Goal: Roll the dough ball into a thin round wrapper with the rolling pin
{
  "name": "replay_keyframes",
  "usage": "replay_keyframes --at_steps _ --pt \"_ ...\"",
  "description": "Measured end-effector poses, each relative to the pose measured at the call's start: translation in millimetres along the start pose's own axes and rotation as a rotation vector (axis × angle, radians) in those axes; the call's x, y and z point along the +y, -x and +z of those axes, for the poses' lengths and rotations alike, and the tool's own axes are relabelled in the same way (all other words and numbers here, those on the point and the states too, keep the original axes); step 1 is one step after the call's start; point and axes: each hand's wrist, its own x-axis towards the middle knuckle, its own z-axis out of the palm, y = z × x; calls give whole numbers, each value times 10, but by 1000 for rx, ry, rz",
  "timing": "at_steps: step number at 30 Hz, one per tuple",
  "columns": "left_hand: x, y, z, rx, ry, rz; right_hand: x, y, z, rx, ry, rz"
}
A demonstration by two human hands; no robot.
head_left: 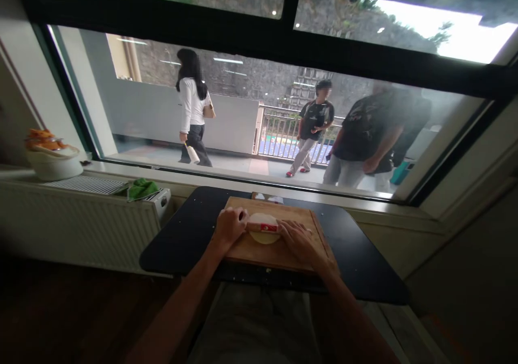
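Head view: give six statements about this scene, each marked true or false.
1. The left hand and right hand are at opposite ends of the rolling pin. True.
2. The dough is balled up. False: it is a flat round.
3. The wooden board lies under the dough. True.
4. The table is white. False: it is black.
5. The green cloth lies on the radiator. True.
6. The rolling pin's label is blue. False: red.

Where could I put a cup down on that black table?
The black table looks mostly bare right of the cutting board, out to the table's edge. Left of the board, toward the radiator, there's room too. The board's middle is crowded: dough, rolling pin, left hand and right hand.
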Motion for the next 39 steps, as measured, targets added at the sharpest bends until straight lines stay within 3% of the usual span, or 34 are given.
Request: replay_keyframes --at_steps 5,9,14,24,30,39 --pt "19 -3 28 36 70 120 288 -355 7 -32 80 -26" --pt "38 -2 35 8 115 199 294 -475 158 -48 208 40" --pt "33 8 5 -76 59 179 109 -299 202 20 218 117" --pt "-48 -22 39 -52 79 179 -300 -32 28 80 123 301" --pt "-83 -39 67 -53 110 154 -237 -116 63 68 140 293" --pt "-95 -35 81 -33 142 121 -30 -545 42 -61 86 281"
